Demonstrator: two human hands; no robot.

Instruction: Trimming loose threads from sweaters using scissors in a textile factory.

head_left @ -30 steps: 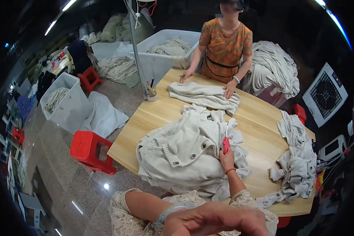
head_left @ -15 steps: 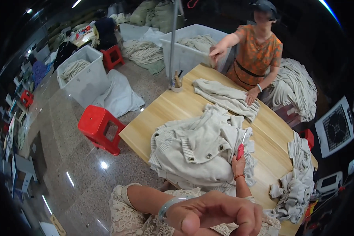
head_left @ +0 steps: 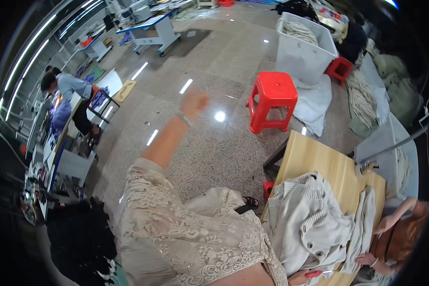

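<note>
My left arm reaches out over the speckled floor, and my left hand (head_left: pixel 194 104), a bracelet at its wrist, is smeared by motion; its fingers cannot be made out. Near the bottom edge my right hand (head_left: pixel 298 277), partly cut off, grips a red-handled tool (head_left: pixel 313 274) with a thin metal end. It rests beside a heap of cream knit cardigans (head_left: pixel 314 224) with ribbed edges and dark buttons, lying on the wooden table (head_left: pixel 319 150). A co-worker in an orange patterned top (head_left: pixel 400 243) lays a hand on another cream knit piece (head_left: pixel 364 221) at the table's far side.
A red plastic stool (head_left: pixel 272 102) stands beyond the table corner. Behind it are a white bin (head_left: pixel 304 55) of knitwear and a white sack (head_left: pixel 313 102). Another pale bin (head_left: pixel 391 152) stands past the table. At left, a person (head_left: pixel 71 88) bends over a workbench.
My view has swung left, moving the table to the lower right. My left hand has gone from in front of me out over the floor. My right hand keeps the red-handled tool.
</note>
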